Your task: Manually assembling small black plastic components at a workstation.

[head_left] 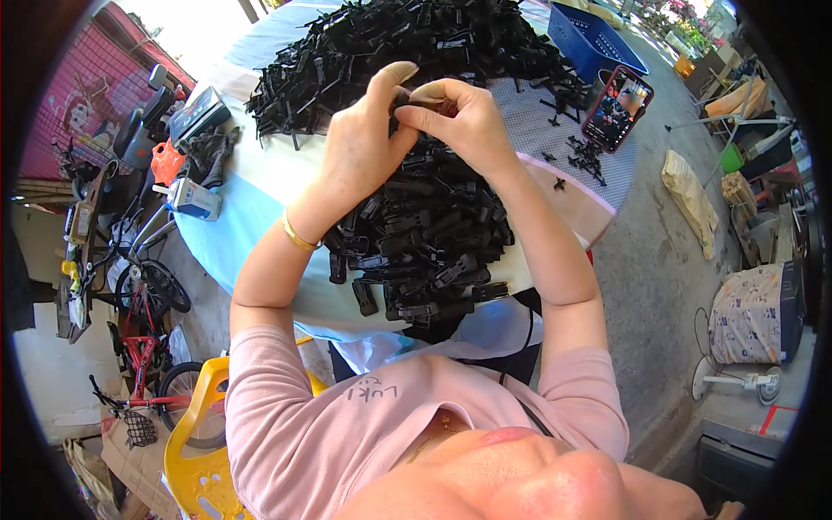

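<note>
My left hand and my right hand meet above the table, fingers bent and pinched together. Between their fingertips sits a small black plastic part, mostly hidden by the fingers. Pale finger covers show on some fingertips of both hands. Just below the hands lies a near heap of black plastic clip-like pieces. Beyond the hands spreads a larger pile of loose black plastic parts.
A phone leans at the table's right edge, near several small black pieces and a blue basket. On the left are a white-and-blue box and a dark case. A yellow chair stands at lower left.
</note>
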The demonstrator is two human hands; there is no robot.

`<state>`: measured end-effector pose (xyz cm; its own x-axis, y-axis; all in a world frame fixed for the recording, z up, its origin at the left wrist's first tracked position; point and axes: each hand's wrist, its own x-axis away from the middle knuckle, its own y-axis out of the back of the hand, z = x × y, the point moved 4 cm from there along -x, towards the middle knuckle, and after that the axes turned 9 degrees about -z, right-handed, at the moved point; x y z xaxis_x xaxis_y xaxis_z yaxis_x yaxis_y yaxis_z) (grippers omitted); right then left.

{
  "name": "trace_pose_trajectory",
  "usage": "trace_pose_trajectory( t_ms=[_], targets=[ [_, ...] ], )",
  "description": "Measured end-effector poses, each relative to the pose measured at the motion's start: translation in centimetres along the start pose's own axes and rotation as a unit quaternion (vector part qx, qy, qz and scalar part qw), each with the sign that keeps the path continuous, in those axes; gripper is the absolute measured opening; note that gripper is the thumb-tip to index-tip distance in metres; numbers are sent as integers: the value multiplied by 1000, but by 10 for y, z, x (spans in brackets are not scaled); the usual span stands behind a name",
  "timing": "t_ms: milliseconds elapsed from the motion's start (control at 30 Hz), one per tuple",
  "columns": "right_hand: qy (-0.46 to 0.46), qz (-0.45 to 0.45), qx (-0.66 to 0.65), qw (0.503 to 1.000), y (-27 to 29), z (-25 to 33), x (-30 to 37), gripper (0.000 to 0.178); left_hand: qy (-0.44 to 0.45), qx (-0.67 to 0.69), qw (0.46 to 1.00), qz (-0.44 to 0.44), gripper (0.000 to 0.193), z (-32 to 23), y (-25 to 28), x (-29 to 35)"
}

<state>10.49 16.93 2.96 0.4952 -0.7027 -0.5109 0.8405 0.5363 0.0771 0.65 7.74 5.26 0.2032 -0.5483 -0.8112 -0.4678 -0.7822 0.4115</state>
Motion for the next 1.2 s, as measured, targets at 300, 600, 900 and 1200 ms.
trace_pose_trajectory(
  t_ms=[300,600,900,1200],
  targets=[
    [-1,25,-130,991,23,3,-9,14,144,409,888,151,54,18,22,-22],
    [7,109,-93,990,19,7,-7,21,330,531,730,276,35,30,2,-7],
    [40,42,2,998,8,10,-3,26,277,349,883,149,12,23,6,-6],
    [18,11,10,1000,3,12,3,14,143,222,964,36,23,17,6,-3]
  ],
)
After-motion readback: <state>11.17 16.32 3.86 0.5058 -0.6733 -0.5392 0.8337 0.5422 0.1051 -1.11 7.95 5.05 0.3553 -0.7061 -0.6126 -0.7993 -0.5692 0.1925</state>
